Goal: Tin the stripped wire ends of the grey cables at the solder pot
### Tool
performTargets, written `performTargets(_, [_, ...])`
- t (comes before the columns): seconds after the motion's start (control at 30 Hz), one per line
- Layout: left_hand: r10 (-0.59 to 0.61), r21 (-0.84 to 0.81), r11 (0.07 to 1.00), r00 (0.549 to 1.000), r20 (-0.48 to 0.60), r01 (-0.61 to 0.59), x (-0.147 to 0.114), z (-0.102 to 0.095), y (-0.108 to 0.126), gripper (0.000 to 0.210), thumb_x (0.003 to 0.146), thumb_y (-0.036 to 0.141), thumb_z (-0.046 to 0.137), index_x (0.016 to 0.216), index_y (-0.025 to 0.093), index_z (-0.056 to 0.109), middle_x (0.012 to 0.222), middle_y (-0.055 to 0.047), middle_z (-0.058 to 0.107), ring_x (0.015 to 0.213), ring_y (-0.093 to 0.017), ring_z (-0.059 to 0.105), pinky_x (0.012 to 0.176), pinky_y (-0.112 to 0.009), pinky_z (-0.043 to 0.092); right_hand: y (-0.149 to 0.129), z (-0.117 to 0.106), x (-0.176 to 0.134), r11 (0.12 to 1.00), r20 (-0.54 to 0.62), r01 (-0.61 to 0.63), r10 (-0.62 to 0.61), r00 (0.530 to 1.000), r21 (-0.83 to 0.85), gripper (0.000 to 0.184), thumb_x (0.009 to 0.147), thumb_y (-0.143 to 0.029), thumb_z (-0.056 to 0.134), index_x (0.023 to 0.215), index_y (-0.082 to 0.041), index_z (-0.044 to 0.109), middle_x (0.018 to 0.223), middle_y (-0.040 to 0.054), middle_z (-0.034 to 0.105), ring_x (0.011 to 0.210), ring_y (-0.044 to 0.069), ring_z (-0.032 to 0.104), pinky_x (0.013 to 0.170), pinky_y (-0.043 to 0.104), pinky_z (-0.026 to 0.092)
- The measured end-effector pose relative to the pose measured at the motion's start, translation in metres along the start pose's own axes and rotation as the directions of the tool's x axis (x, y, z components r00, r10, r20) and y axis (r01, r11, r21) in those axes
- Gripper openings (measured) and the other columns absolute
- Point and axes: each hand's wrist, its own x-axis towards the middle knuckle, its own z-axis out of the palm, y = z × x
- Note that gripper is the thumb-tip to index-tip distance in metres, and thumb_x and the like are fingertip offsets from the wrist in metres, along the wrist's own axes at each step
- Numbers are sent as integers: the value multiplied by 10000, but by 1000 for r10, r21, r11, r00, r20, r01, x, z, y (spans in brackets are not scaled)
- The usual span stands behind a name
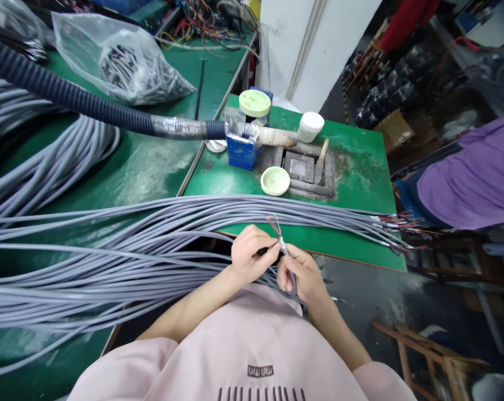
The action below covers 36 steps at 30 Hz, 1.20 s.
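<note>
Close to my body, my right hand [302,272] is closed around a grey cable [293,283] just below its stripped end. Thin coloured wires [274,224] fan out upward from that end, red, blue and other colours. My left hand [253,253] pinches at the base of these wires, by the whitish band where the jacket ends. Beyond both hands, a thick bundle of grey cables [243,209] runs across the bench. At its right end the stripped wire tips [402,224] hang near the green board's edge.
A square solder pot [301,167] is set in the green board [360,161], with a scraper [321,161] on it. Around it stand a pale green lid [275,181], a white jar [311,127] and an extraction hose [185,128] over a blue box [241,153]. A person in purple [471,167] is at right.
</note>
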Motion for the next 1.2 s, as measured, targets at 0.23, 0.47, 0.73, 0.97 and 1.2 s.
performTargets(0.23, [-97, -179, 977, 991, 93, 112, 5, 13, 8, 81, 783, 115, 685, 791, 183, 641, 530, 47, 575, 468, -69, 510, 511, -213, 425, -19, 8, 7, 978, -84, 159, -149, 985, 134, 351, 814, -468, 627, 956, -159, 714, 334, -72, 447, 300, 85, 360, 373, 236, 358])
performTargets(0.47, [-468, -675, 458, 802, 371, 579, 5, 32, 12, 104, 829, 233, 670, 779, 178, 597, 548, 46, 599, 477, -101, 589, 463, -216, 478, -31, 5, 7, 882, -224, 459, -428, 875, 108, 146, 725, -337, 723, 807, -228, 776, 500, -16, 600, 450, 106, 503, 447, 246, 404])
performTargets(0.73, [-428, -551, 648, 850, 308, 526, 14, 43, 9, 107, 774, 215, 720, 710, 175, 645, 551, 26, 611, 502, -79, 526, 509, -210, 428, -43, -19, -11, 772, -270, 471, -606, 748, -427, 129, 789, -186, 677, 840, -256, 772, 682, -2, 697, 594, 123, 620, 566, 248, 502])
performTargets(0.97, [-479, -431, 732, 849, 224, 527, 20, 52, 15, 125, 802, 213, 691, 691, 173, 647, 536, 19, 605, 492, -83, 506, 503, -217, 393, -62, -50, -1, 624, 28, 491, -601, 798, -607, 124, 846, -192, 622, 761, -205, 711, 703, 16, 704, 651, 133, 652, 632, 246, 506])
performTargets(1.2, [-461, -291, 841, 885, 57, 457, 25, 65, 8, 212, 819, 291, 663, 661, 164, 601, 518, 22, 548, 498, -89, 456, 528, -238, 391, -73, -55, 21, 761, 15, 432, -486, 874, -484, 159, 869, -290, 587, 743, -200, 619, 654, -12, 622, 536, 102, 588, 525, 219, 482])
